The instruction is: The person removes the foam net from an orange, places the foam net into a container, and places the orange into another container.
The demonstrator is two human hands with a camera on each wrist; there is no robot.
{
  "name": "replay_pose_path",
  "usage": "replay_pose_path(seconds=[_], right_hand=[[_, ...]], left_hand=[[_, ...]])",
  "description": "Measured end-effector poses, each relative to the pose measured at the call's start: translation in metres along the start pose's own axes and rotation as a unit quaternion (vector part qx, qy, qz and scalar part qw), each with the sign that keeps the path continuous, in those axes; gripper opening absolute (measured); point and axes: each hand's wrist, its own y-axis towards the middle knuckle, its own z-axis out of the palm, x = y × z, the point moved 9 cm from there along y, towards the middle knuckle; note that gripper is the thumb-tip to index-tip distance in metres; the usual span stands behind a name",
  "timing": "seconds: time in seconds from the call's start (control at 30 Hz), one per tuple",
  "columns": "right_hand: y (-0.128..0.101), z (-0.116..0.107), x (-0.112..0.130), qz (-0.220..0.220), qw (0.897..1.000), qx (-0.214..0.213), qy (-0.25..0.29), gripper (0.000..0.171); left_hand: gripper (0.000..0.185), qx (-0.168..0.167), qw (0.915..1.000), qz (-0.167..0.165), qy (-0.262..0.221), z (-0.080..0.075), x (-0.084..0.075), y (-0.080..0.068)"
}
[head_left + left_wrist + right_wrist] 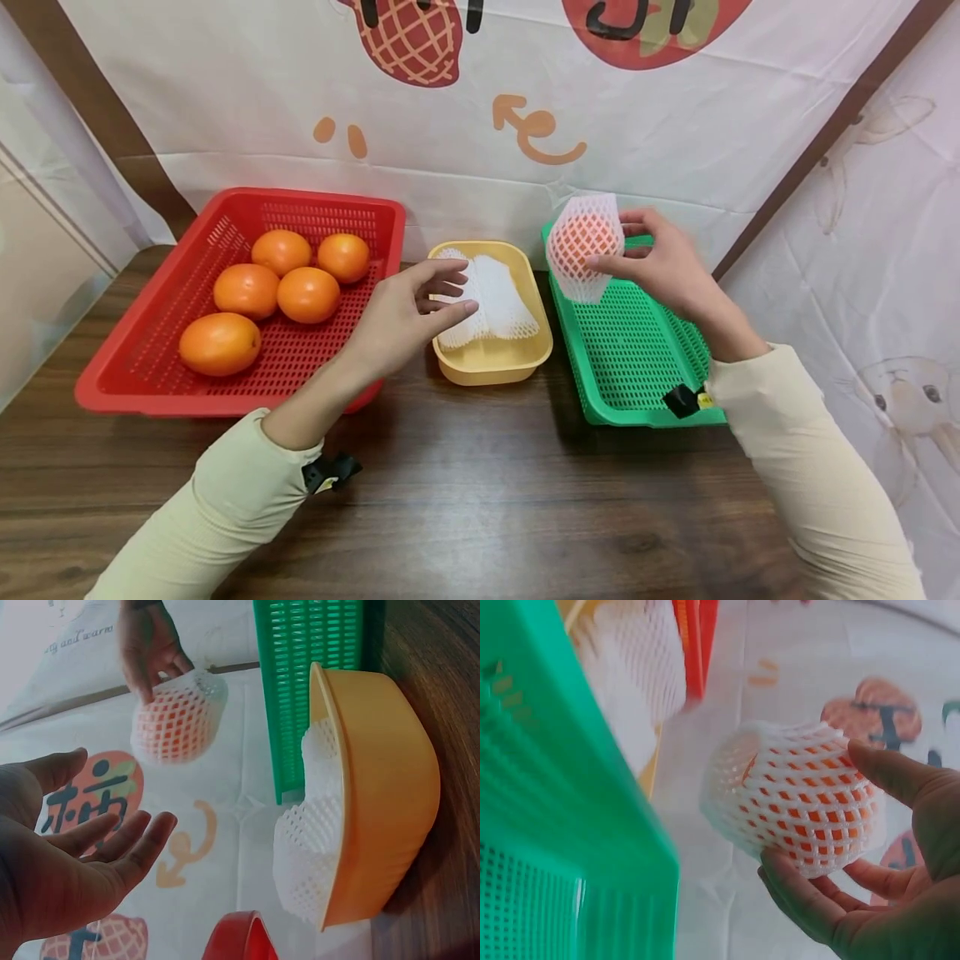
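Note:
My right hand (667, 265) grips an orange in a white foam net sleeve (585, 242), thumb on one side and fingers on the other. It is held up over the far left corner of the green basket (592, 392). In the right wrist view, the fruit shows through the mesh of the net-wrapped orange (810, 802), and one end of the sleeve gapes. My left hand (405, 312), fingers apart and holding nothing, is over the left side of the yellow tub (491, 371). White foam net sleeves (498, 300) lie in that tub.
On the left, a red basket (300, 404) holds several bare oranges (307, 294). The tub stands between the red and green baskets on a dark wooden table (480, 500). Behind them hangs a white printed cloth (450, 183).

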Motion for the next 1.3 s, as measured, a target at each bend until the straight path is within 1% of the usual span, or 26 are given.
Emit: replay_pose_path(seconds=[0.17, 0.27, 0.37, 0.47, 0.53, 0.67, 0.8, 0.87, 1.03, 1.17, 1.3], right_hand=[[-0.015, 0.016, 0.015, -0.032, 0.999, 0.012, 0.003, 0.075], [-0.025, 0.027, 0.026, -0.068, 0.997, 0.019, 0.020, 0.073], [-0.036, 0.041, 0.040, -0.111, 0.992, 0.034, 0.051, 0.072], [-0.048, 0.055, 0.053, -0.151, 0.985, 0.051, 0.069, 0.072], [-0.055, 0.065, 0.059, -0.170, 0.981, 0.062, 0.070, 0.072], [-0.072, 0.085, 0.067, -0.197, 0.974, 0.083, 0.071, 0.074], [-0.088, 0.103, 0.072, -0.220, 0.965, 0.107, 0.095, 0.073], [-0.093, 0.111, 0.072, -0.226, 0.960, 0.119, 0.114, 0.072], [-0.102, 0.131, 0.063, -0.207, 0.951, 0.143, 0.182, 0.074], [-0.108, 0.149, 0.050, -0.181, 0.947, 0.151, 0.218, 0.075], [-0.110, 0.166, 0.032, -0.148, 0.946, 0.158, 0.241, 0.073]], left_hand=[[0.047, -0.002, 1.0000, -0.002, -0.006, 0.001, 0.000, -0.001], [0.048, 0.001, 0.9999, -0.006, -0.009, 0.002, 0.000, -0.002], [0.052, 0.006, 0.9998, -0.014, -0.014, 0.002, 0.001, -0.004], [0.055, 0.009, 0.9996, -0.021, -0.016, 0.002, 0.002, -0.008], [0.056, 0.009, 0.9994, -0.028, -0.018, 0.001, 0.003, -0.012], [0.053, 0.012, 0.9984, -0.036, -0.042, 0.002, 0.006, -0.026], [0.046, 0.016, 0.9980, -0.022, -0.058, 0.005, 0.006, -0.043], [0.044, 0.015, 0.9977, -0.010, -0.065, 0.006, 0.006, -0.050], [0.043, 0.002, 0.9957, 0.011, -0.092, 0.007, 0.008, -0.065], [0.043, -0.018, 0.9957, 0.004, -0.091, 0.009, 0.019, -0.075], [0.040, -0.021, 0.9975, -0.014, -0.066, 0.015, 0.032, -0.080]])
